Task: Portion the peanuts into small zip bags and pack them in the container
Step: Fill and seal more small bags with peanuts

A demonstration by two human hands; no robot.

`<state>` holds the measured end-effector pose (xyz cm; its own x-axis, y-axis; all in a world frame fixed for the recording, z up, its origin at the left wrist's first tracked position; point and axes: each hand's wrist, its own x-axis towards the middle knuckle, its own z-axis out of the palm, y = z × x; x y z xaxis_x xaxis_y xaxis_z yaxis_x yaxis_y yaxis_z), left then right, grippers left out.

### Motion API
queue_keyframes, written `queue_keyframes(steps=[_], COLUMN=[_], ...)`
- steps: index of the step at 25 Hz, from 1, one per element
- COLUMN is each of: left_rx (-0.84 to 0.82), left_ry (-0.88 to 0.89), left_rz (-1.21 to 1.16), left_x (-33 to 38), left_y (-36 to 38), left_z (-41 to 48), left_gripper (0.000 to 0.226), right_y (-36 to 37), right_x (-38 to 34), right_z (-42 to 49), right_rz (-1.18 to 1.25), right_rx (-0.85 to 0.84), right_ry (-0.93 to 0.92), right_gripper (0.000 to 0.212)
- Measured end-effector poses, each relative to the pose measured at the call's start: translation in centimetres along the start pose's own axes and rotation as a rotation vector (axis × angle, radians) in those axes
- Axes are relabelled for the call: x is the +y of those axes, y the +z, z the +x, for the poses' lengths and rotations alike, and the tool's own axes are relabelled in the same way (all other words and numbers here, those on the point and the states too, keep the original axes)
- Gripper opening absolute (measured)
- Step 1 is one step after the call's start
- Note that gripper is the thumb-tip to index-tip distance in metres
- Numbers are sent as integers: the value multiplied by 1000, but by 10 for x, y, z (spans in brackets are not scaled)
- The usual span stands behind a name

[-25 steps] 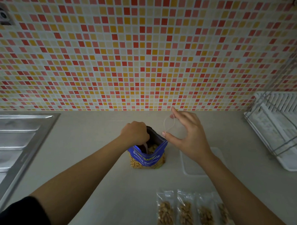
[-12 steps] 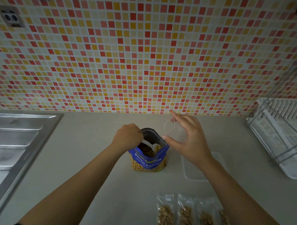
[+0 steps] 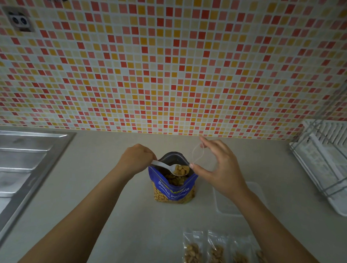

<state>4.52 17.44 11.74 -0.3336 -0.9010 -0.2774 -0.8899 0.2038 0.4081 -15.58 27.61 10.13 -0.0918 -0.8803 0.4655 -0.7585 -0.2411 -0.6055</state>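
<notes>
**Spoonful raised at the peanut bag mouth**

My left hand (image 3: 137, 159) is fisted around the handle of a spoon (image 3: 168, 167), forearm angled in from lower left. The bowl, loaded with peanuts, sits level over the open mouth of the blue peanut bag (image 3: 173, 187), which stands upright on the counter (image 3: 107, 207). My right hand (image 3: 219, 170) pinches an empty zip bag (image 3: 197, 153) open between thumb and forefinger, just right of the bag mouth. Half a second ago the spoon was lower, inside the bag; it is now lifted clear. Four filled small bags (image 3: 216, 253) lie at the near edge. The clear container (image 3: 225, 204) rests under my right wrist.
</notes>
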Motion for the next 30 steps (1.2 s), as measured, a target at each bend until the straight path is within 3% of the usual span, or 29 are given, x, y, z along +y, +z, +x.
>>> queue_keyframes(steps=[4,8,13,18,26,30], left_rx=[103,66,132,84,5,-9], left_ry=[-108,-52,-47,-38,150,203], left_rz=[-241,-107,-219,-309,145,59], left_x=[-22,-24,-18,-10,24,36], left_y=[-5,-14,-42,-61,-63,-70], left_z=[-3,-7,-7,2,11,12], left_gripper=[27,29,28,24,29,24], right_y=[5,13,22,30,31,28], right_x=[2,0,-4,-11,-11,-9], right_z=[-6,-7,-1,5,12,12], right_rz=[-27,-107,-159,-153,-51,-33], right_rx=[-90,-169,-220,-247,-273,-264], right_ry=[47,68,75,143,235,249], right_gripper=[68,69,71,72,72,69])
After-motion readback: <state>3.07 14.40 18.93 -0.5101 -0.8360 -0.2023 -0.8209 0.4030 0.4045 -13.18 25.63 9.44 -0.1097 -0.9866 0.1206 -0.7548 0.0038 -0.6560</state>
